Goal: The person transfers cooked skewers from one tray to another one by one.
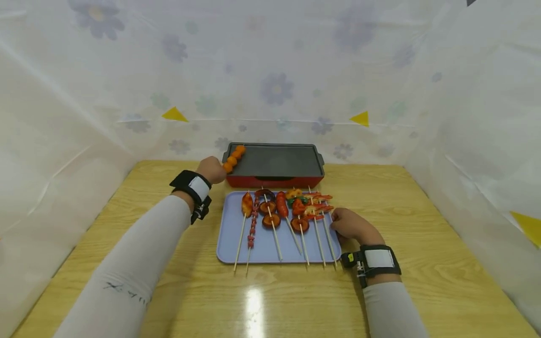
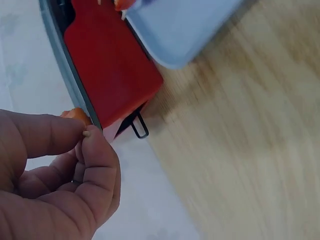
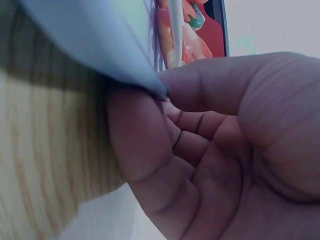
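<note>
The left hand pinches the stick end of an orange ball skewer between thumb and fingertips; the skewer reaches ahead of the hand onto the left end of the grill pan. The right hand grips the right edge of the lilac tray, thumb on top and curled fingers beneath it. Just left of that hand, more skewers lie side by side on the tray, on the wooden worktop.
</note>
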A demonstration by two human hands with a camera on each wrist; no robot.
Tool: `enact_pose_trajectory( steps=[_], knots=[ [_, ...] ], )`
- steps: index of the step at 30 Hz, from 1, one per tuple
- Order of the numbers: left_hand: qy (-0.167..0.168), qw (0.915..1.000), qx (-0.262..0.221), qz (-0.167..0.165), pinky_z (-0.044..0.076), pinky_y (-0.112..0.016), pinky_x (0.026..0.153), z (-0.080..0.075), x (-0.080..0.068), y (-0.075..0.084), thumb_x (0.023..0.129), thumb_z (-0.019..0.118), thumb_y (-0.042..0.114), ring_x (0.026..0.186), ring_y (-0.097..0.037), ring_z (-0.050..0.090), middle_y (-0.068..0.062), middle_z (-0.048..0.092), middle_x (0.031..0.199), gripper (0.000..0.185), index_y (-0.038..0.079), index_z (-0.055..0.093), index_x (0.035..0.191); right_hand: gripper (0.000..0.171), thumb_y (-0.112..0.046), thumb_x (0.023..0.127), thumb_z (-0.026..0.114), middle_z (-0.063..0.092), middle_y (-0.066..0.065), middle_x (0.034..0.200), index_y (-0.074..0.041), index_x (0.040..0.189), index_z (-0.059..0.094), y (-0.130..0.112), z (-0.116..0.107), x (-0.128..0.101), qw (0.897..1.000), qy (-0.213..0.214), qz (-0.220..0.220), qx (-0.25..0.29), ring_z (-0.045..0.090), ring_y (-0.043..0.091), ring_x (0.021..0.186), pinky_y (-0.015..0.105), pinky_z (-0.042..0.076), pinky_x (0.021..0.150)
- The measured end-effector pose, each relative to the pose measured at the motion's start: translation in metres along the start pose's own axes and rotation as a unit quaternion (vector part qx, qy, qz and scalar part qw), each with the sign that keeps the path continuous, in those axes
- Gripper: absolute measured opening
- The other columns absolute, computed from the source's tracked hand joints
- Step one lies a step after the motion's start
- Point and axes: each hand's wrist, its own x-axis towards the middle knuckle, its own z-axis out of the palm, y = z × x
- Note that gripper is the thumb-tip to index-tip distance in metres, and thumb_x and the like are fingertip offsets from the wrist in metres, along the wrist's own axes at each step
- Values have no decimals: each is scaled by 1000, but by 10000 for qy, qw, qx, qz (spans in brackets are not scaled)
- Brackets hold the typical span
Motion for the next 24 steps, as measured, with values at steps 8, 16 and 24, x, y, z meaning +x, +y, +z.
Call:
enact_pose_trajectory(
  steps=[8,16,24],
  knots=[
    [-252,9793,-1939,520,24,-30,52,2,-33,-5,83,45,-8,52,-14,23,-1,34,60,17,4,48,72,12,-3,91,53,57,13,84,3,101,54,-1,-8,-2,9999,120,93,-5,58,23,67,35,50,57],
    [-90,9920,-1097,618,29,-30,52,11,-57,-8,88,43,-2,57,-17,33,-10,45,77,15,-2,55,97,10,-3,91,53,56,13,83,4,99,54,3,-8,-2,9999,161,61,10,57,23,66,35,48,56],
    [-10,9958,-734,554,34,-29,52,14,-78,-9,87,48,-1,59,-19,43,-11,55,80,19,-4,63,99,11,-3,92,53,56,14,85,4,100,54,0,-8,0,9999,129,59,45,58,23,68,35,49,57]
  ],
)
